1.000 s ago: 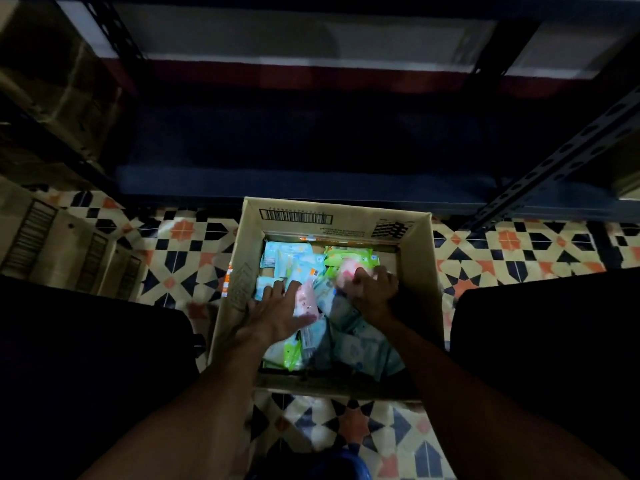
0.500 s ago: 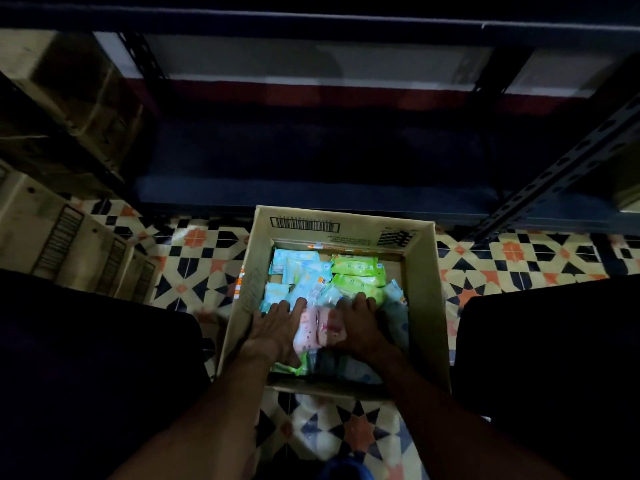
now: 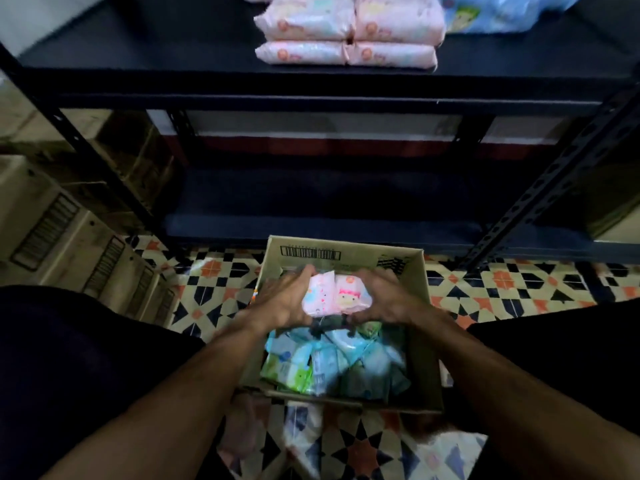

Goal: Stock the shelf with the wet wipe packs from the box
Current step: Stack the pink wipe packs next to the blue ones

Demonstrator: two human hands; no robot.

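Note:
Two pink wet wipe packs (image 3: 335, 294) are held side by side above the open cardboard box (image 3: 346, 254). My left hand (image 3: 284, 299) grips them from the left and my right hand (image 3: 388, 299) from the right. Below them the box holds several blue and green packs (image 3: 325, 362). Up on the dark shelf (image 3: 173, 50), pink packs (image 3: 349, 32) lie stacked, with blue packs (image 3: 491, 12) to their right.
The box sits on a patterned tile floor (image 3: 519, 292) before the black metal rack, whose low shelf (image 3: 329, 199) is dark. Cardboard cartons (image 3: 69, 237) stand at the left. A slanted rack post (image 3: 554, 181) runs at the right. My dark-clad knees flank the box.
Both hands closed on the two pink packs inside the box and lifted them up out of it. The view tilted upward, bringing the stocked upper shelf into sight.

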